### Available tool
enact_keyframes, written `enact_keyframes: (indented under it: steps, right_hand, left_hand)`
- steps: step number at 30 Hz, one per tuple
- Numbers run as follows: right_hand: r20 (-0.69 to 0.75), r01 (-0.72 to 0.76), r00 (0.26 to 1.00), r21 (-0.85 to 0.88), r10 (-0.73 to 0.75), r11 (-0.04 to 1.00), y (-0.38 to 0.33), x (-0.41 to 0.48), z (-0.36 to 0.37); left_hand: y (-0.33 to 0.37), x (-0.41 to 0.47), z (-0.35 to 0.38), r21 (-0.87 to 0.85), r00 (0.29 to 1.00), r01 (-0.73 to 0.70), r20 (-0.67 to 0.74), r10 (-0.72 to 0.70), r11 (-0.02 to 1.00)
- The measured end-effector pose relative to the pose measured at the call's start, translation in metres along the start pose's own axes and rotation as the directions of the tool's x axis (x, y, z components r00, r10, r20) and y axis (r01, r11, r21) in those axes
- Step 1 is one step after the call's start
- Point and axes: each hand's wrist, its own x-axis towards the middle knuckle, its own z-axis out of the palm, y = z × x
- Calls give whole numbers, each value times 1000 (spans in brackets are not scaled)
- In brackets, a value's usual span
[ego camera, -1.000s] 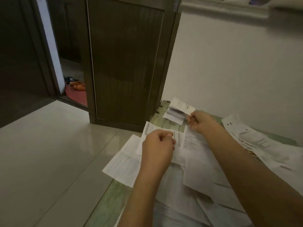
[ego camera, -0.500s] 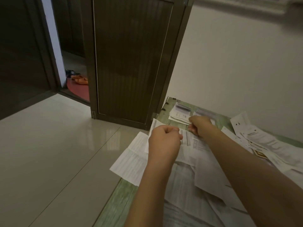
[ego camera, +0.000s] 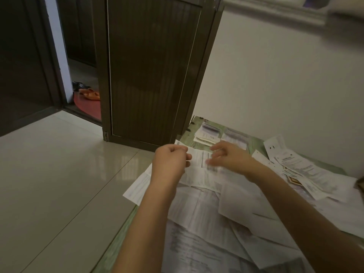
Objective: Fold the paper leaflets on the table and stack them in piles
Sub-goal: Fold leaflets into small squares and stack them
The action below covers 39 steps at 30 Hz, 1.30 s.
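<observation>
Unfolded white leaflets (ego camera: 199,211) cover the green table (ego camera: 116,245) in a loose overlapping spread. My left hand (ego camera: 171,162) pinches the left edge of one printed leaflet (ego camera: 199,170) lying on top of the spread. My right hand (ego camera: 228,156) hovers just over that leaflet's right part, fingers spread and blurred, holding nothing. A small pile of folded leaflets (ego camera: 206,134) sits at the table's far corner, beyond both hands.
More loose leaflets (ego camera: 295,166) lie at the right along the white wall (ego camera: 275,85). A dark wooden door panel (ego camera: 149,75) stands just past the table's far left corner. Pale tiled floor (ego camera: 49,184) runs along the table's left edge.
My right hand carried a folded leaflet to the far pile, let it go, and came back over the leaflet that my left hand holds. The camera tilted slightly.
</observation>
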Motion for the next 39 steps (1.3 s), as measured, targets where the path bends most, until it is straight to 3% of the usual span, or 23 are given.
enact_keyframes:
  steps: [2, 4, 8, 11, 14, 16, 18, 19, 21, 23, 27, 30, 32, 39]
  right_hand:
    - [269, 62, 963, -198, -7, 978, -7, -22, 10]
    - [348, 144, 937, -293, -35, 945, -9, -35, 22]
    - [127, 189, 980, -337, -155, 922, -3, -45, 43]
    - [91, 225, 974, -513, -208, 829, 2, -45, 47]
    - [21, 265, 951, -566, -308, 781, 1, -45, 40]
    - [-153, 287, 916, -396, -371, 872, -3, -47, 32]
    - [-408, 336, 851, -64, -332, 940, -10, -53, 21]
    - [-527, 382, 798, 70, -291, 921, -14, -56, 15]
    - [-646, 449, 722, 164, -249, 878, -21, -59, 4]
    - [-628, 459, 727, 145, -277, 877, -23, -61, 0]
    - [-489, 394, 819, 99, -300, 914, -12, -72, 13]
    - [-473, 410, 803, -3, -362, 912, -6, -83, 27]
    - [-491, 433, 761, -101, -424, 895, -7, -89, 36]
    - [-684, 440, 472, -365, -557, 821, -32, -102, 40]
  left_hand:
    - [-3, -2, 1, 13, 1000, 6, 1, -6, 1000]
    - [-6, -6, 2, 26, 1000, 10, 2, -10, 1000]
    - [-10, -17, 2, 21, 1000, 23, 10, -23, 1000]
    - [-12, -23, -1, -17, 999, 46, 28, -45, 999]
    - [-11, -28, -9, -54, 999, 42, 6, -42, 998]
    - [-11, -29, -14, -77, 1000, 17, -21, -18, 997]
    - [-11, -31, -17, -40, 998, -57, -43, 56, 998]
    - [-11, -31, -17, 4, 994, -101, -43, 101, 995]
    - [-13, -31, -16, 66, 987, -155, -25, 157, 986]
    - [-17, -32, -13, 87, 990, -143, 0, 144, 986]
    - [-25, -34, -8, 48, 999, -32, -3, 32, 998]
    - [-23, -31, -7, -11, 998, 60, -1, -60, 998]
    - [-23, -29, -8, -61, 995, 104, 16, -103, 993]
    - [-24, -29, -15, -198, 977, 198, 113, -178, 960]
